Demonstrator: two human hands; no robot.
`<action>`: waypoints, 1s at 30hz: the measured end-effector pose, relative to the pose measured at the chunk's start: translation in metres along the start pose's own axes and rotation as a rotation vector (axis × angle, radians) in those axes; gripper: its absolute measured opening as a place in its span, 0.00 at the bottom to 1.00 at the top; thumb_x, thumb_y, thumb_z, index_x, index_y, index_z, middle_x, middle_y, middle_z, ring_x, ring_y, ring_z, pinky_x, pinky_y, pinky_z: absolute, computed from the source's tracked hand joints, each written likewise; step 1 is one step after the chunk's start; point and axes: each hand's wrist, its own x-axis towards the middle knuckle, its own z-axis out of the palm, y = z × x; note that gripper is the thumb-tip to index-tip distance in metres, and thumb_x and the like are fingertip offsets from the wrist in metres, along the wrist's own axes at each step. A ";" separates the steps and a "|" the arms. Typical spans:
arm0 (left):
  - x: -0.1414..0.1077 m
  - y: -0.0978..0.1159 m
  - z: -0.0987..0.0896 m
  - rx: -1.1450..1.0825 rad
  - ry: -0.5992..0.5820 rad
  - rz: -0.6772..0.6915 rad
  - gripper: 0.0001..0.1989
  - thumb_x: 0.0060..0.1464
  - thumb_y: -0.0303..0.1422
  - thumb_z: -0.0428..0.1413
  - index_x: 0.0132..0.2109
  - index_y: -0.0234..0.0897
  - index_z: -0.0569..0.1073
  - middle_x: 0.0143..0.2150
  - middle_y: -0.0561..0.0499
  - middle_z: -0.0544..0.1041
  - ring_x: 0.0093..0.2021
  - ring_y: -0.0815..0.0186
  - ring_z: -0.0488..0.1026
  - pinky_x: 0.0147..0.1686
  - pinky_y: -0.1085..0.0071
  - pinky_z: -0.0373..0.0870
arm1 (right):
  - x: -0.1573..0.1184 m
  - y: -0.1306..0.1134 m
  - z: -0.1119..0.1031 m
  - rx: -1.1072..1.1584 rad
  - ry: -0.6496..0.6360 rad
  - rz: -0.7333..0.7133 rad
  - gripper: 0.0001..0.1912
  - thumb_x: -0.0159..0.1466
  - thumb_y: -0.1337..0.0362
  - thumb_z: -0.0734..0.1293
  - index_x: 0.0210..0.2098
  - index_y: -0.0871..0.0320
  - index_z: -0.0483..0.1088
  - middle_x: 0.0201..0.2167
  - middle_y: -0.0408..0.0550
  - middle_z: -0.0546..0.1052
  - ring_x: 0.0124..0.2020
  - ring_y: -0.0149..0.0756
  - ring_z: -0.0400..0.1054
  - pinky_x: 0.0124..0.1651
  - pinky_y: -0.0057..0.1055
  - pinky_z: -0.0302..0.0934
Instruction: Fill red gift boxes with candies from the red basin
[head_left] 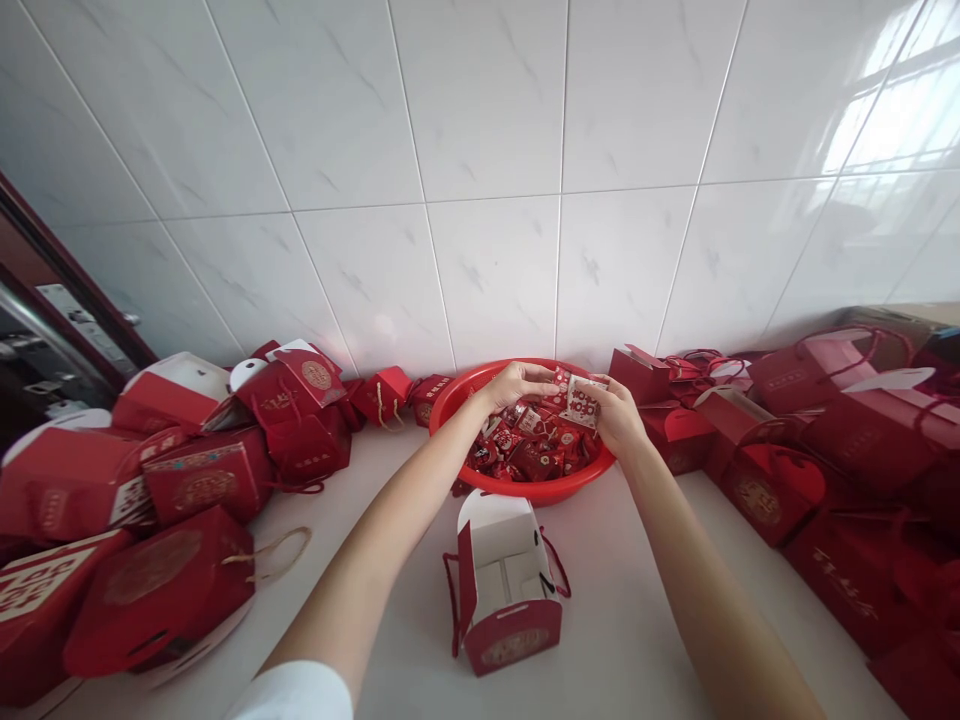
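Note:
Over a red plastic basin heaped with wrapped candies, my two hands hold a small red-and-white patterned packet. My right hand pinches it from the right, with fingers across its front. At its left edge, the fingertips of my left hand close on it; the exact hold is partly hidden. In front of the basin stands a dark red gift box, upright, with its top flaps raised. Its white inside and bottom flaps show, and red cord handles hang at both sides.
Red gift boxes are piled along the left, some with cord handles. More red boxes crowd the right. A white tiled wall rises behind the basin. The white tabletop shows around the front box.

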 end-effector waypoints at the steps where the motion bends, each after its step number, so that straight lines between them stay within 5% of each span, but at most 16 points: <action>1: 0.000 0.000 0.000 0.002 0.004 0.001 0.22 0.38 0.38 0.73 0.40 0.32 0.82 0.38 0.46 0.82 0.38 0.64 0.77 0.45 0.64 0.71 | 0.001 0.001 -0.001 0.002 0.000 -0.002 0.17 0.43 0.64 0.79 0.28 0.57 0.70 0.24 0.44 0.79 0.26 0.36 0.74 0.30 0.32 0.72; 7: 0.003 -0.004 0.003 0.059 -0.019 -0.124 0.13 0.48 0.34 0.63 0.41 0.35 0.81 0.35 0.49 0.82 0.35 0.64 0.77 0.44 0.65 0.72 | 0.010 0.005 -0.006 0.015 0.116 -0.096 0.19 0.45 0.63 0.78 0.31 0.55 0.67 0.24 0.40 0.76 0.25 0.35 0.74 0.29 0.32 0.73; 11: 0.006 -0.017 0.010 0.527 -0.221 -0.273 0.09 0.39 0.30 0.65 0.33 0.40 0.82 0.34 0.52 0.83 0.39 0.59 0.78 0.42 0.68 0.71 | 0.012 0.003 -0.006 0.116 0.203 -0.090 0.18 0.46 0.65 0.76 0.31 0.55 0.66 0.25 0.40 0.77 0.27 0.35 0.74 0.29 0.32 0.73; 15: 0.006 -0.027 0.017 0.891 -0.320 -0.349 0.18 0.29 0.35 0.70 0.35 0.44 0.82 0.38 0.51 0.83 0.41 0.54 0.78 0.39 0.69 0.70 | 0.009 0.000 -0.003 0.164 0.195 -0.074 0.18 0.45 0.67 0.76 0.31 0.55 0.66 0.27 0.41 0.79 0.28 0.35 0.75 0.31 0.32 0.73; 18: 0.004 -0.030 0.021 0.932 -0.375 -0.331 0.23 0.23 0.38 0.72 0.34 0.43 0.82 0.34 0.51 0.82 0.37 0.56 0.77 0.35 0.70 0.70 | 0.008 -0.001 -0.002 0.175 0.185 -0.075 0.16 0.45 0.68 0.76 0.30 0.56 0.68 0.27 0.41 0.79 0.29 0.35 0.75 0.32 0.32 0.74; 22: 0.002 -0.029 0.027 0.871 -0.425 -0.278 0.15 0.27 0.40 0.71 0.25 0.42 0.79 0.23 0.54 0.75 0.28 0.60 0.73 0.32 0.70 0.68 | 0.007 -0.001 -0.001 0.172 0.188 -0.067 0.15 0.45 0.68 0.76 0.30 0.56 0.69 0.25 0.41 0.79 0.27 0.35 0.75 0.30 0.31 0.73; 30: -0.004 -0.011 0.033 0.847 -0.476 -0.375 0.18 0.35 0.46 0.69 0.32 0.39 0.78 0.32 0.55 0.76 0.38 0.61 0.72 0.39 0.71 0.63 | 0.006 -0.002 0.001 0.186 0.171 -0.058 0.14 0.46 0.70 0.76 0.31 0.58 0.72 0.24 0.41 0.79 0.25 0.33 0.75 0.27 0.27 0.72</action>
